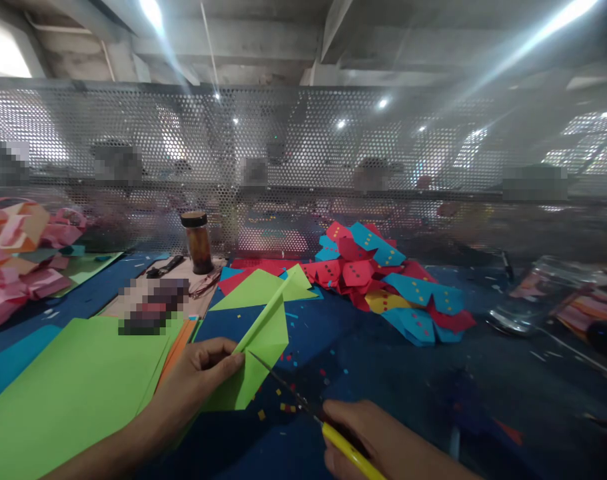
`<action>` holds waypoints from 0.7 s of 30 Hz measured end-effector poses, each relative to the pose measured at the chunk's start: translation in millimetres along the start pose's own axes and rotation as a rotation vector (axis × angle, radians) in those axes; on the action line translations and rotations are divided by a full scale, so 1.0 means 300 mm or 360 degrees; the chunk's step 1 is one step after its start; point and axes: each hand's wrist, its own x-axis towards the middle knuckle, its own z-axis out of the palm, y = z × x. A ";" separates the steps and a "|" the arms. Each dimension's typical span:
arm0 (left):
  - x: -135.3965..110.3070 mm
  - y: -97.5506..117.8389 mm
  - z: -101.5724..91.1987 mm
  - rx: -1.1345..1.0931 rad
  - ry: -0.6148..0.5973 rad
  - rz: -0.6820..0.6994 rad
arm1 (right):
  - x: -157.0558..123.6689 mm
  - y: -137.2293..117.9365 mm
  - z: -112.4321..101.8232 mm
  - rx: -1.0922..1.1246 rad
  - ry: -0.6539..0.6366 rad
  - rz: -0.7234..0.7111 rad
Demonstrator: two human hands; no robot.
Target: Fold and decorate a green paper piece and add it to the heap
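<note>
While the left hand (208,367) pinches the folded green paper (270,340) between thumb and bent fingers, the right hand (370,430) is curled around the yellow handle of the scissors (333,437). Their thin blades reach over the paper; whether they bite into it, I cannot tell. How the right fingers sit in the handle is also not well visible.

The paper is in the middle, before the person, and it seems lifted above the blue table (363,367). I would expect it to be very light, somewhat stiff along the long fold, but soft at the loose lower part, which may bend or tear easily. It should not be slippery. The good place to hold is near the fold, as now, with fingertips away from the blades.

About the edges: on the left, the stack of green sheets (73,380) lies close under the left forearm. Behind the paper are flat green pieces (248,287), and farther right a pile of red and blue paper shapes (358,270). More room for the elbow seems on the right, toward the tilted glass jar (526,300), over small scraps (286,407).
</note>
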 end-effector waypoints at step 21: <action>-0.006 -0.003 -0.007 0.0055 -0.0062 -0.0021 | -0.006 0.013 0.008 -0.0009 0.0062 -0.0142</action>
